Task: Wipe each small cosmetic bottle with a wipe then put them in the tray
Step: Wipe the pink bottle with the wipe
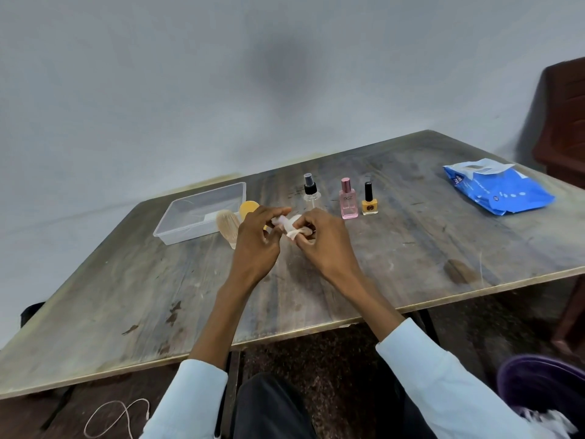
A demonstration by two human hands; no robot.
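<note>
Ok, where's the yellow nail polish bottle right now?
In the head view the yellow nail polish bottle stands upright on the table, right of centre, just right of the pink perfume bottle and left of the blue wipes pack.

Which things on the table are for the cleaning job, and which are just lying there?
For the job:
wipe, held in both hands
clear spray bottle
pink bottle
yellow polish bottle
clear tray
blue wipes pack

Just lying about:
round bristly brush beside the tray
white cord on the floor
</note>
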